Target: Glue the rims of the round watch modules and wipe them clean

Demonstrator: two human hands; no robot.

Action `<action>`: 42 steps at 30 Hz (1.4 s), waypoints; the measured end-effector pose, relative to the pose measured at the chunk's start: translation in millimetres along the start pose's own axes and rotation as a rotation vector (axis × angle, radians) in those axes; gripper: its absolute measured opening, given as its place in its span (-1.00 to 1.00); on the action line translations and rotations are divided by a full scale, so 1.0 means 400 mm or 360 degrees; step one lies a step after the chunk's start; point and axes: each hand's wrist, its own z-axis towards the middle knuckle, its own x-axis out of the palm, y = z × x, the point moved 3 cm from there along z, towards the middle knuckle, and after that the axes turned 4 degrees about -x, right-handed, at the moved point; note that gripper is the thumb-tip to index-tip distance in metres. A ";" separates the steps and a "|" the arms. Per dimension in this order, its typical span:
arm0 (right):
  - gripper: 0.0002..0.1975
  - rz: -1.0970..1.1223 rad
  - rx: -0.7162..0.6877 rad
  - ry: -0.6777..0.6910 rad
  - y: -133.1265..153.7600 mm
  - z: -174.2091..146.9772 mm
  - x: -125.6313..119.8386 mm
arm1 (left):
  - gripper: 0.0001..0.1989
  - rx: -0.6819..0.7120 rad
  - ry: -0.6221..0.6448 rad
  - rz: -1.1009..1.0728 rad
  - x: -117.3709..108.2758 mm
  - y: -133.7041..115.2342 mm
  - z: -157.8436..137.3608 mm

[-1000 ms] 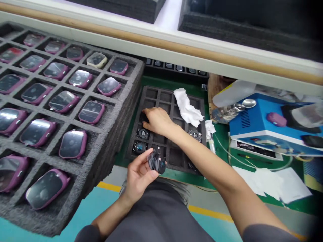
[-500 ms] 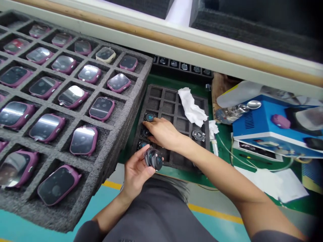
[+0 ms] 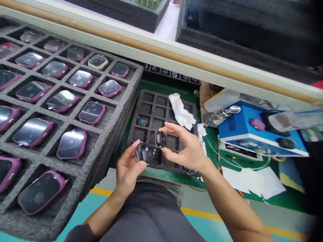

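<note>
Holding a stack of round, glossy black watches point(image 3: 144, 153), the curled left hand point(image 3: 128, 169) nears the right hand point(image 3: 188, 149), pinching a single round black watch point(image 3: 160, 139) above a gridded, dark-grey foam tray point(image 3: 151, 108).

The left edge of the view is cutting off the large grey foam tray point(image 3: 108, 129) of purple-framed square watches point(image 3: 91, 112). The long white rail point(image 3: 161, 58) is hiding part of the black compartmented tray point(image 3: 174, 81) below it. A crumpled white tissue point(image 3: 182, 112) and the bare right hand point(image 3: 190, 148) are covering compartments of the low dark foam tray point(image 3: 158, 122). The bare left hand point(image 3: 127, 171) is partly hiding the stack of round black watch cases point(image 3: 145, 153), leaving their number unclear; their face marks point(image 3: 151, 153) are looking unreadably small.
</note>
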 end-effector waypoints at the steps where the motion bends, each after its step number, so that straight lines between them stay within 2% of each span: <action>1: -0.23 0.0005 0.0022 -0.0023 0.008 -0.009 -0.008 | -0.52 0.0001 0.0007 0.0007 0.005 0.000 0.004; 14: -0.21 0.0132 0.0213 -0.0116 0.029 -0.076 -0.039 | -0.53 0.0068 0.0012 0.0094 0.045 0.002 0.008; 23: -0.22 0.0278 0.0245 -0.0140 0.036 -0.087 -0.036 | -0.54 0.0077 0.0010 0.0101 0.058 -0.006 0.013; 27: -0.28 0.0128 0.0303 -0.0145 0.008 -0.054 -0.025 | -0.53 0.0030 0.0039 0.0041 0.044 0.006 -0.001; 29: -0.30 -0.0034 0.0306 -0.0021 -0.018 -0.013 0.007 | -0.52 -0.0015 0.0066 0.0022 0.034 0.013 -0.022; 34: -0.41 -0.0510 0.0206 0.0708 -0.061 0.098 0.148 | -0.46 -0.0224 0.0127 0.0023 0.011 0.030 -0.096; 36: -0.46 -0.0646 0.0154 0.0907 -0.061 0.120 0.186 | -0.44 -0.0284 0.0157 0.0007 0.005 0.035 -0.119; 39: -0.55 -0.0720 0.0106 0.1010 -0.051 0.117 0.200 | -0.44 -0.0330 0.0194 -0.0032 0.000 0.040 -0.134; 42: -0.65 -0.0687 0.0090 0.0887 -0.028 0.082 0.184 | -0.43 -0.0334 0.0196 -0.0043 -0.007 0.035 -0.134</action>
